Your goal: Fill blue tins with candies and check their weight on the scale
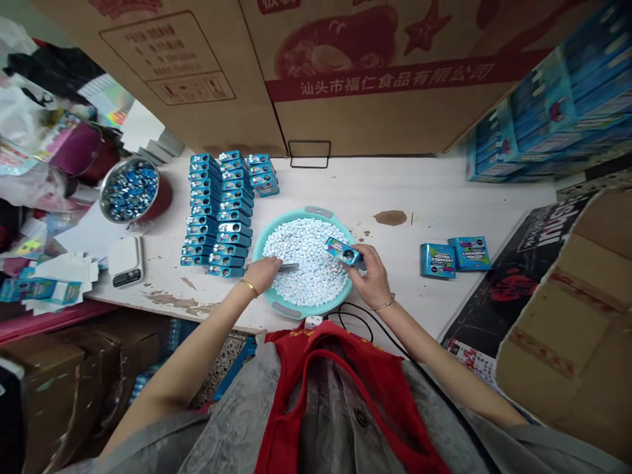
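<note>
A round mint-green basin (pixel 284 309) full of small white pellets (pixel 316 286) stands at the table's front edge. My left hand (pixel 264 273) is closed on a grey metal scoop (pixel 289 267), whose end reaches over the pellets. Over the basin's right side, my right hand (pixel 368 273) grips a small blue box (pixel 342 251), tilted, with a dark round spot on its face. Left of the basin, rows of similar blue boxes (pixel 234 216) stand close together.
Large cartons (pixel 365 125) line the back. A metal bowl of blue-silver pieces (pixel 132 191) and a white device (pixel 125 260) are on the left. Two blue packs (pixel 438 261) lie on the right, beyond them stacked blue boxes (pixel 538 118). A black cable (pixel 382 329) crosses the front edge.
</note>
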Motion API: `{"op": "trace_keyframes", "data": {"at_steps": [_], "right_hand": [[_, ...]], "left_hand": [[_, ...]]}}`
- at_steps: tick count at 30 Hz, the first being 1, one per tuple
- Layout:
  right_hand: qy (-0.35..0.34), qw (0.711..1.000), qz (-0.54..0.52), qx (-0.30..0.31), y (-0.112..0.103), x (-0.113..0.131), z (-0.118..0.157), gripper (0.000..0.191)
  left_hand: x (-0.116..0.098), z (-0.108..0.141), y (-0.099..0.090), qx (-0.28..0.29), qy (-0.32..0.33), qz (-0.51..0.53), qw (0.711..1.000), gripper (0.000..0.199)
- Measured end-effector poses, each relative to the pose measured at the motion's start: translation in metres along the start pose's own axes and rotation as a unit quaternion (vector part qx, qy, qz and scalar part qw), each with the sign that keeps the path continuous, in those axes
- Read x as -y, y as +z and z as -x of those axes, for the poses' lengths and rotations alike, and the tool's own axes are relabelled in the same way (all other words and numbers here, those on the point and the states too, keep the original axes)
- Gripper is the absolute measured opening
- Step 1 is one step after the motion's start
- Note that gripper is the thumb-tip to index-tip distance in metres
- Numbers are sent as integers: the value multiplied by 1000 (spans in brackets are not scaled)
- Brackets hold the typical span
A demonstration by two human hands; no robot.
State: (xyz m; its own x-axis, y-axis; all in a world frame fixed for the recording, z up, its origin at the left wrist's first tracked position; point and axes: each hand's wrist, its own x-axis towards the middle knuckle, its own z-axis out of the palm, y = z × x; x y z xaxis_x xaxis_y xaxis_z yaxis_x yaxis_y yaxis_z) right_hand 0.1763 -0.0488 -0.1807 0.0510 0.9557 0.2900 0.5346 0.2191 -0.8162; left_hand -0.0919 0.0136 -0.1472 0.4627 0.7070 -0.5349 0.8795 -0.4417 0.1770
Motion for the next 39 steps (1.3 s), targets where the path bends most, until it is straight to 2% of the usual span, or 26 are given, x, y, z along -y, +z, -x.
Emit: {"op": "trace_keyframes", "data": {"at_steps": [3,5,8,12,14,17,20,23,27,30,35,39], "right_hand": [[14,1000,3,-16,-8,-2,-4,35],[23,999,7,-27,-12,-2,-5,33],[39,998,14,-40,-16,-2,-6,32],[57,997,18,-49,-18,-1,-5,33],[54,997,20,-45,-18,-3,-4,33],[38,999,19,-33,-16,-5,-3,33],[20,1000,18,-17,-10,-6,-2,34],[-5,1000,17,9,0,-3,-1,37],[-33,999,11,38,15,4,1,44],[-43,998,4,49,24,9,2,46],[-54,997,-14,54,29,13,4,47],[-54,997,-35,48,29,12,5,46]], "left_hand": [[-16,-26,47,4,35,62,997,25],[-36,-44,66,-11,52,103,993,35],[-56,-62,79,-34,68,155,985,45],[-48,-59,75,-48,82,196,976,44],[-37,-47,65,-52,89,203,974,39],[-23,-24,40,-60,104,205,971,33],[-16,-2,5,-71,123,198,970,29],[-19,14,-33,-78,145,169,972,27],[-37,24,-76,-45,140,65,987,24],[-59,28,-98,-11,119,-51,992,23],[-98,37,-120,-5,78,-179,981,24],[-110,45,-129,-12,90,-199,976,20]]}}
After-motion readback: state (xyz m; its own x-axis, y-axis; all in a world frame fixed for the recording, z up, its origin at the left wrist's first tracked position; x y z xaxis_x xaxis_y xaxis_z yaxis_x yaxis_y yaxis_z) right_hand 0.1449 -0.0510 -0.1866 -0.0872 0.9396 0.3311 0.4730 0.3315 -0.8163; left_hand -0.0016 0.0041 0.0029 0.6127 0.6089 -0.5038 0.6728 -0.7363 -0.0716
